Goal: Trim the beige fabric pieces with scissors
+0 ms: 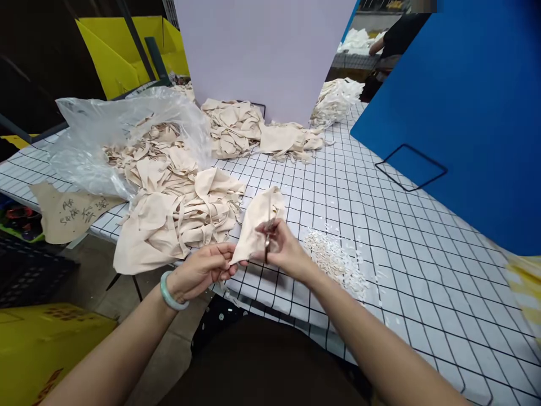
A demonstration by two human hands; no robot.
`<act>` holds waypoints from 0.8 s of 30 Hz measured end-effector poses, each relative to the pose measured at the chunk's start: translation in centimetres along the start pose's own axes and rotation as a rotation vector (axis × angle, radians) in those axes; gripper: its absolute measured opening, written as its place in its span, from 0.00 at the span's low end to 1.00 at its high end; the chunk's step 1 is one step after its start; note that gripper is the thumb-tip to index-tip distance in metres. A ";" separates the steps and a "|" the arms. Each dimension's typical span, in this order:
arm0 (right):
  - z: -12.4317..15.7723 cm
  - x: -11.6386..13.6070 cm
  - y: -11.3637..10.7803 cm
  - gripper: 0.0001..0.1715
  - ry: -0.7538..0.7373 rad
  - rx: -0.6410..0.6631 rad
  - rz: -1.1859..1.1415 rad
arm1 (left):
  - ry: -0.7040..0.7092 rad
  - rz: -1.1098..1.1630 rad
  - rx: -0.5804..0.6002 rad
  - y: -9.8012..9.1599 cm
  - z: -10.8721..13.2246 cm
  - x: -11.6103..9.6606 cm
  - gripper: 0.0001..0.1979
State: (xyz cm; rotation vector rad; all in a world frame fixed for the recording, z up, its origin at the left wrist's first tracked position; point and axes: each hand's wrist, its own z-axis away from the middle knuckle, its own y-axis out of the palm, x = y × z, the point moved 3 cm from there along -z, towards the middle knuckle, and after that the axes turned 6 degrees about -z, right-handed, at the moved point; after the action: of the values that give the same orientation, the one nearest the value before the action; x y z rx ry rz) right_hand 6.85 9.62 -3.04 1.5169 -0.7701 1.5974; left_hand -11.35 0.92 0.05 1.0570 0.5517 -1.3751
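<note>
In the head view, the left hand [207, 265], just below the middle of the frame, has a narrow grip, fingertips pinching the lower corner of a beige cloth piece [255, 220]. The cloth piece is near the centre, raised at the front edge of the table [439, 242]. To its right, the right hand [289, 251] has its grip closed around small metal scissors [267, 242], blurred, in front of the cloth piece; whether the blades touch it I cannot tell. A pale green bangle [169, 293] circles the left wrist.

Left of centre lies a heap of beige cloth [207, 217], running back into a clear plastic bag [82, 141] at the upper left. More beige bundles [236, 127] lie at the upper centre, before a pale lilac panel [262, 51]. Small pale scraps [336, 259] are scattered right of the right hand. A blue panel [477, 113] fills the upper right.
</note>
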 end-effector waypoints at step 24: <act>0.5 2.3 0.2 0.25 0.028 0.143 -0.235 | 0.128 -0.186 0.082 3.0 -0.7 -3.8 0.16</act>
State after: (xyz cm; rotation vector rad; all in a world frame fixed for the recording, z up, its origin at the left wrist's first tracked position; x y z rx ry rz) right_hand 7.03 9.40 -0.71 1.6177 -0.4499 1.5190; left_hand -9.00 3.05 3.72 1.1895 0.7072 -1.5102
